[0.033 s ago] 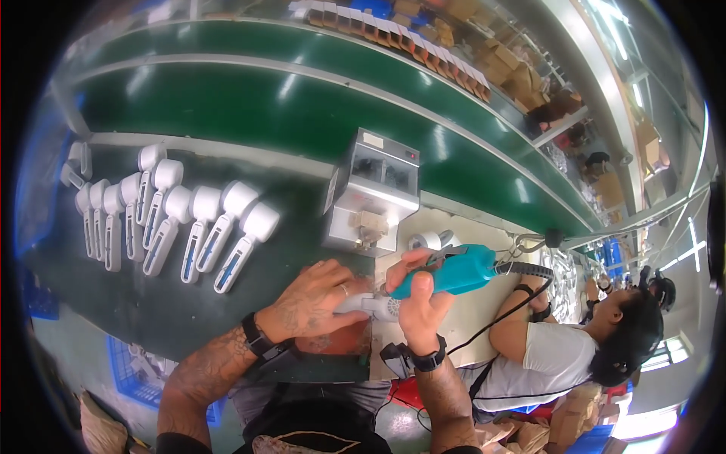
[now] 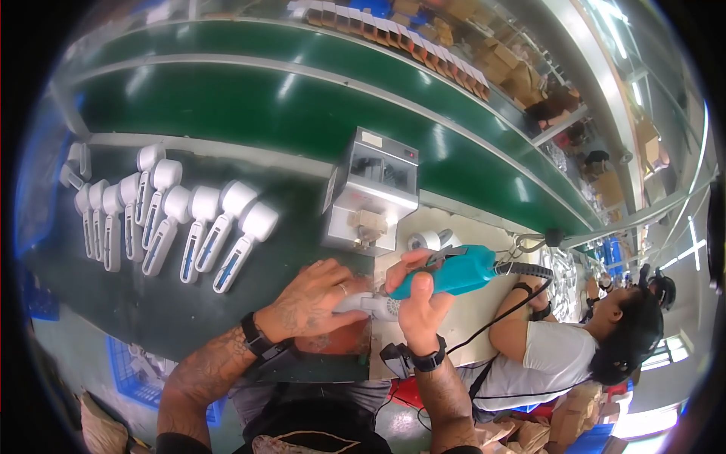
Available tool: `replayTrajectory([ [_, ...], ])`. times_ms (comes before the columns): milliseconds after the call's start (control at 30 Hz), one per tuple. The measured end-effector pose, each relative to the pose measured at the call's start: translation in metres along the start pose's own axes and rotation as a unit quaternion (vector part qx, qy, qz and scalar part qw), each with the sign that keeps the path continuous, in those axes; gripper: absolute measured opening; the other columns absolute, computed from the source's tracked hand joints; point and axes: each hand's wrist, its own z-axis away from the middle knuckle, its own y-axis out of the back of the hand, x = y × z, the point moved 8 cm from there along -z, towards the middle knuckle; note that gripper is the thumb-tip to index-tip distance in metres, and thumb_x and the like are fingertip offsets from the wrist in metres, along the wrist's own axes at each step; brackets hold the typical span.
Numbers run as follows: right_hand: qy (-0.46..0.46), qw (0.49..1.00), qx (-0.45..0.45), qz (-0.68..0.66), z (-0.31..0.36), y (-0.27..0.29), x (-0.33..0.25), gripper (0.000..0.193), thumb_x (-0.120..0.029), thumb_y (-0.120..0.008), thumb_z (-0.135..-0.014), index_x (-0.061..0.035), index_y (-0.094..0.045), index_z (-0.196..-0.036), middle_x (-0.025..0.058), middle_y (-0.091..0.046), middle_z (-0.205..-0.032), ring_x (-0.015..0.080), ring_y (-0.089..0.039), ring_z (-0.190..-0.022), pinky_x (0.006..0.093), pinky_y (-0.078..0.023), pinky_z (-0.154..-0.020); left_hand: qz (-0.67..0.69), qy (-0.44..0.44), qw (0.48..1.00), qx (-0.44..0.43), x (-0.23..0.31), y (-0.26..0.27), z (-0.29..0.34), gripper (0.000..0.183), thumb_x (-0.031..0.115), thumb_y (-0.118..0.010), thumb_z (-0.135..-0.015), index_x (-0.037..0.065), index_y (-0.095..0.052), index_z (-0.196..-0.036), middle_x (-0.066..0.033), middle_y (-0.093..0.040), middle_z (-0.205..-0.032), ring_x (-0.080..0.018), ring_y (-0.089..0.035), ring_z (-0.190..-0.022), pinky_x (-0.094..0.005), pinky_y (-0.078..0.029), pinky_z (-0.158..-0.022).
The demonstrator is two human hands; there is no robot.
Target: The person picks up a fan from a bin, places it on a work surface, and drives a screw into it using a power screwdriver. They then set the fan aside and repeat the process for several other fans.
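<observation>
My left hand (image 2: pixel 314 299) presses a white handheld device (image 2: pixel 359 305) onto the bench, its fingers curled over the handle. This device has a round head with a slotted grille and resembles a small handheld fan. Gripped in my right hand (image 2: pixel 423 306) is a teal electric screwdriver (image 2: pixel 454 271), lying almost level with its tip end over the device's head. My fingers hide the tip, so I cannot tell whether it touches. Behind both hands stands a grey metal screw feeder (image 2: pixel 372 197) with a see-through top. Another white part (image 2: pixel 425 240) lies to its right.
Several white devices (image 2: pixel 246 246) with round heads lie in a group on the left of the dark green bench (image 2: pixel 302 250). A black cable (image 2: pixel 499 321) hangs from the screwdriver. To the right sits a co-worker (image 2: pixel 544 356). A blue crate (image 2: pixel 132 378) is below the bench at left.
</observation>
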Motion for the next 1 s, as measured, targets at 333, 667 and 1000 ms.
replayTrajectory([
  [333,-0.004,1.0,0.01,-0.012,0.008,0.004,0.012,0.059,-0.054,-0.063,-0.096,0.002,-0.054,-0.111,0.0082,-0.06,-0.075,0.0177,-0.058,-0.067,0.0317,-0.047,-0.062,0.001,0.011,1.0,-0.013,-0.002,-0.003,-0.001,0.039,0.035,-0.083,-0.077,0.013,-0.071,-0.108,-0.0033,-0.063,-0.103,-0.0245,-0.059,-0.1,-0.0389,-0.048,-0.088],
  [667,0.015,1.0,-0.019,0.0,0.015,0.002,0.025,0.039,-0.04,-0.058,-0.102,-0.0014,-0.051,-0.102,0.0087,-0.059,-0.078,0.0176,-0.058,-0.068,0.0323,-0.049,-0.063,-0.022,-0.008,0.999,-0.037,0.007,-0.002,-0.003,0.043,0.037,-0.076,-0.084,0.012,-0.066,-0.118,-0.0065,-0.06,-0.103,-0.0278,-0.057,-0.099,-0.0414,-0.046,-0.087],
  [1000,-0.023,1.0,-0.013,0.004,0.0,-0.003,0.014,0.041,-0.038,-0.059,-0.102,0.0016,-0.053,-0.107,0.0086,-0.061,-0.078,0.0162,-0.06,-0.069,0.0303,-0.049,-0.062,0.003,-0.01,1.0,-0.024,0.002,-0.003,-0.002,0.039,0.037,-0.076,-0.085,0.01,-0.068,-0.112,-0.0071,-0.061,-0.105,-0.0271,-0.056,-0.101,-0.0402,-0.045,-0.09],
])
